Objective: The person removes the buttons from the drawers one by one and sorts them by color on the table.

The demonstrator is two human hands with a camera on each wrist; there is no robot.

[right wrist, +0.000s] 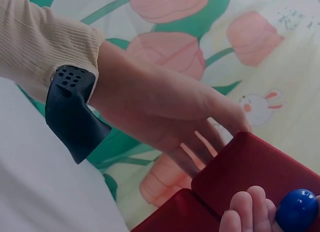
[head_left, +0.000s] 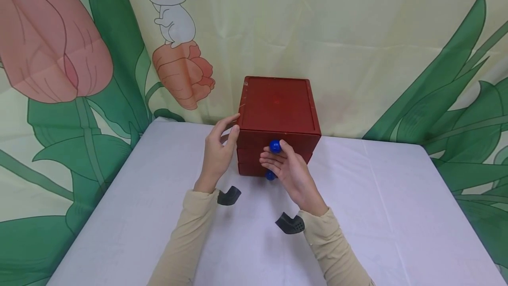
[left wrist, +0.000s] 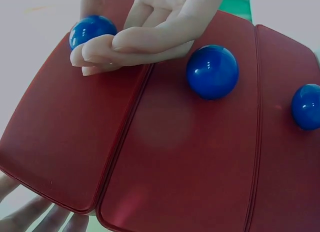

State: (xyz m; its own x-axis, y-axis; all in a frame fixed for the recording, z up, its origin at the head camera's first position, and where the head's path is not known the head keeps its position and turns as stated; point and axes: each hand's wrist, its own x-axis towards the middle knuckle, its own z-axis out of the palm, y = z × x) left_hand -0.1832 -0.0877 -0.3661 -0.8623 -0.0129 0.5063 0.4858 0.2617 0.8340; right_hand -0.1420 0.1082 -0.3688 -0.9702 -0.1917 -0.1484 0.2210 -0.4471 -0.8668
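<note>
A dark red drawer box (head_left: 276, 105) stands at the back of the table, with a round blue knob on each of its three drawer fronts. My right hand (head_left: 295, 173) pinches the top knob (head_left: 275, 146) between thumb and fingers. In the left wrist view, the middle knob (left wrist: 212, 71) and the bottom knob (left wrist: 306, 106) stand free. The right fingers hide the middle one in the head view. My left hand (head_left: 219, 151) is at the box's left side, fingers spread and mostly straight, its fingertips at the top edge and side wall.
A white cloth covers the table (head_left: 357, 215). Behind it hangs a pale curtain (head_left: 349, 56) printed with tulips, leaves and a rabbit on a carrot. The box stands close before this curtain. Dark camera mounts (head_left: 290, 223) jut from both wrists.
</note>
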